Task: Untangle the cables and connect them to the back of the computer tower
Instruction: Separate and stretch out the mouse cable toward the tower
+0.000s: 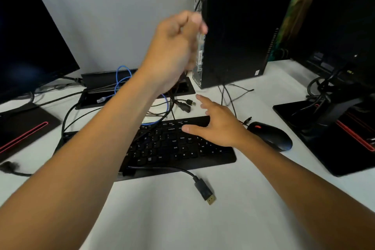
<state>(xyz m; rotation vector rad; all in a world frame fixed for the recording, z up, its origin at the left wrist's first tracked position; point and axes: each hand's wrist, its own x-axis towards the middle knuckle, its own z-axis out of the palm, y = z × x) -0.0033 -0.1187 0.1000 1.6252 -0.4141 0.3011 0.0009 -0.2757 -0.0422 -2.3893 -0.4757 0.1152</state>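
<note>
Head view: a white tabletop [182, 219] is seen from above, with both bare arms reaching forward.
Computer tower: the black computer tower [239, 26] is stood upright at the far middle of the tabletop, its metal back panel [199, 42] turned to the left.
Left hand: the left hand [176, 46] is raised just beside the back panel; its fingers are curled and blurred, so it cannot be told whether a plug is held in the grip.
Right hand: the right hand [219, 126] is held over the right end of the keyboard, its fingers spread and relaxed, nothing held in its grip.
Cables: a tangle of black cables [162, 107] is lying between the tower and the keyboard, with a black power plug [185, 107] and a small USB plug [190, 102] at its right side.
Blue cable: a blue network cable [121, 79] is looped over a black cable box [105, 81] behind the left forearm.
Display cable: a black display cable [205, 191] with a gold tip is lying on the tabletop in front of the keyboard.
Keyboard: a black keyboard [172, 148] is placed in the middle, partly covered by the left forearm.
Mouse: a black mouse [272, 136] is lying just to the right of the keyboard.
Monitors: one monitor [26, 36] is stood at the left edge, and another monitor [345, 36] at the right.
</note>
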